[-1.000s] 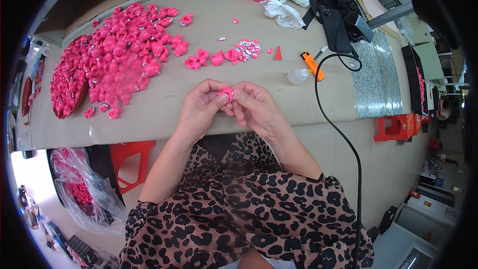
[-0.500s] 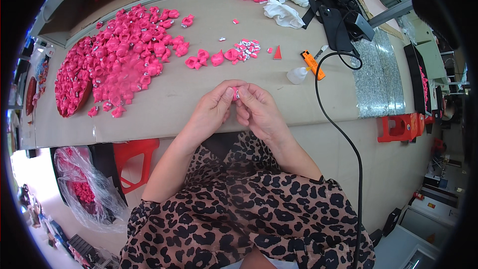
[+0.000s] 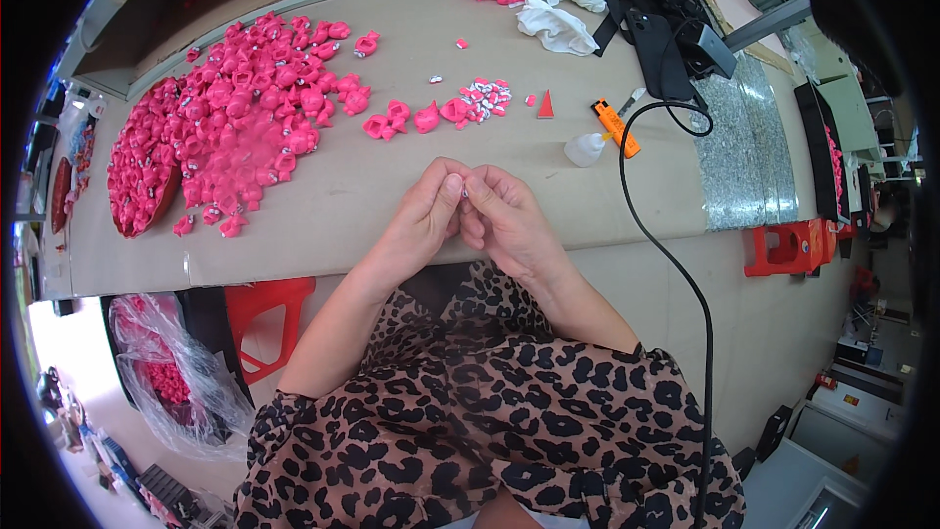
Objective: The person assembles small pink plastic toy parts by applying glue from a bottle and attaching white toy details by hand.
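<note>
L hand [image 3: 421, 216] and R hand [image 3: 511, 214] meet at the fingertips over the worktop [image 3: 333, 206], just in from its near edge & abt midway along. Both are grasping: thumbs and fingers pinch one small piece [image 3: 465, 193]. Only a pale glint of it shows btwn the thumb tips; fingers hide the rest, so exact shape & how far it's worked can't be told.

Progress, as a judgement: part-way thru. The piece in hand isn't set down yet. The big heap of pink pieces [image 3: 245, 88] fills the worktop's L end twd the far L corner, incl. a dark-red bowl [image 3: 170, 204] full of them at its near side. Many bear a silvery bit, so prob. done, but done vs. undone can't be sorted at this res. Likely left: a short row of pink pieces [image 3: 427, 118] mid-worktop, plus a pile of pink & silvery bits [image 3: 485, 100] at the row's R end.

Rel. to the hands: held piece sits right at the fingertips; row & pile lie beyond, twd the far edge; heap's well apart, L. A white bottle [image 3: 585, 149] is off twd the R edge w/ an orange tool [image 3: 615, 127] next to it, both untouched.
</note>
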A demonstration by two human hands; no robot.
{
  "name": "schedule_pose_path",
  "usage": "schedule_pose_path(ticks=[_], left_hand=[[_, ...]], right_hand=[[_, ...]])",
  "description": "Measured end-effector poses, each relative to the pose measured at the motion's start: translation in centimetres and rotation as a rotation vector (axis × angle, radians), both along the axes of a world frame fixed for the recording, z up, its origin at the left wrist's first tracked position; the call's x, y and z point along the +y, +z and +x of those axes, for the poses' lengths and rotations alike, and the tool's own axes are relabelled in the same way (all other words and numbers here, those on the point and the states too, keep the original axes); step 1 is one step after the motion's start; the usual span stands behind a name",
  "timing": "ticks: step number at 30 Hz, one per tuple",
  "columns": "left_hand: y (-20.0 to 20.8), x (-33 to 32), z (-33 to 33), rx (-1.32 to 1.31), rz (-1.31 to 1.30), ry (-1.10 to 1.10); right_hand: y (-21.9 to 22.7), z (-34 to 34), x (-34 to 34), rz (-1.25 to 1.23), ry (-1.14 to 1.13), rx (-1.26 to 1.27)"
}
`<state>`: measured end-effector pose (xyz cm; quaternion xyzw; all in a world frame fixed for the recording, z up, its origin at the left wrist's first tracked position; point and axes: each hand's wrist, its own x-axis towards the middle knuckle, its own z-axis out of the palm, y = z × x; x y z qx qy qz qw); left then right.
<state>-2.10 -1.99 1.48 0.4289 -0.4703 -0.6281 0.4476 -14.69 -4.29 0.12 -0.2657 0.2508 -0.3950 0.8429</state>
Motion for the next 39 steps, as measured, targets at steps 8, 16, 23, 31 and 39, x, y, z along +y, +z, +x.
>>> schedule_pose_path(ticks=[8,16,23,31,39], left_hand=[[-0.1,0.0,-0.3,0.000,-0.010,0.036],[-0.4,0.1,-0.8,0.062,0.016,0.111],[-0.7,-0.1,0.3,-0.012,0.032,0.059],[0.4,-0.1,-0.1,0.013,0.031,0.065],[0.0,-0.2,-0.4,0.002,-0.024,0.074]], right_hand=[[-0.2,0.0,-0.1,-0.039,0.023,-0.029],[0.9,0.4,0.1,0.099,-0.060,0.046],[0.3,0.8,0.3,0.011,-0.078,0.108],[0.3,0.9,0.6,-0.008,-0.095,0.141],[0.6,0.6,0.7,-0.043,-0.059,0.133]])
